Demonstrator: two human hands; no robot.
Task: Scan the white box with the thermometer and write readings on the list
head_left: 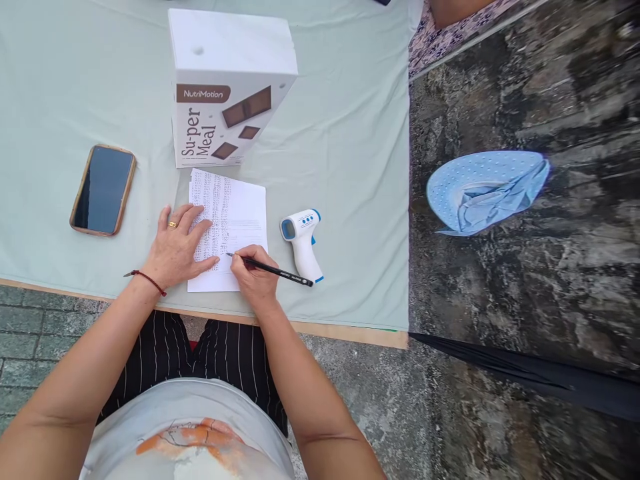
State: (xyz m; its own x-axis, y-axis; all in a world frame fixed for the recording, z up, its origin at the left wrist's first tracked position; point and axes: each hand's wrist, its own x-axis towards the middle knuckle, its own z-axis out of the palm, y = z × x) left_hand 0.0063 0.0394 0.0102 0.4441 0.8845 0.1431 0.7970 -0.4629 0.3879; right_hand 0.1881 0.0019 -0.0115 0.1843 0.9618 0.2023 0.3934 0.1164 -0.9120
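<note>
A white sheet of paper [247,200] lies on the cloth-covered table, its left part filled with columns of small handwritten or printed marks. My left hand [181,245] rests flat on the paper's left side, fingers spread, with a gold ring on one finger. Pinched in my right hand [257,277] is a black pen [280,272], whose tip touches or nearly touches the paper beside the columns. Just right of the paper lies a white and blue infrared thermometer [303,247], close to the pen's back end.
Behind the paper stands a white "Su-per Meal" box [233,50]. A smartphone [103,190] in a brown case lies at left. The pale green tablecloth [350,167] ends at the right, beside a stone surface [500,293] holding a light blue dotted hat [487,193].
</note>
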